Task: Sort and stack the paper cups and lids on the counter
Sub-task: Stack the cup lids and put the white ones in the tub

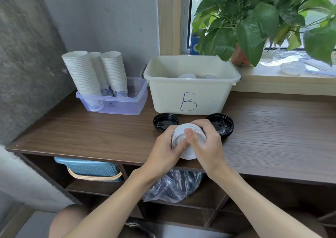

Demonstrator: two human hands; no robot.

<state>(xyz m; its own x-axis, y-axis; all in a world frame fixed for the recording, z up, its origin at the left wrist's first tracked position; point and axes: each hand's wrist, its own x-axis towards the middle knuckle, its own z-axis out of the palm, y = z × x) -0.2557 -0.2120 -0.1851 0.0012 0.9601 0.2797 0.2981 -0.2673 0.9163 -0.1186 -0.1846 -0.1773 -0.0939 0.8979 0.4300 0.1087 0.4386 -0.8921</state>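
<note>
Two grips curled round our white lid stack (179, 137), left grip (166, 146), right grip (207, 145), at the bench's (91, 132) near edge, B bin (189, 92) further back.

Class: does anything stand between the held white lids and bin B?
The left black lid and right black lid lie flat on the counter before bin B; the white lids could likely pass over them.

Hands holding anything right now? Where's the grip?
Left hand and right hand grip the stack of white lids by its sides, thumbs across the top lid.
</note>
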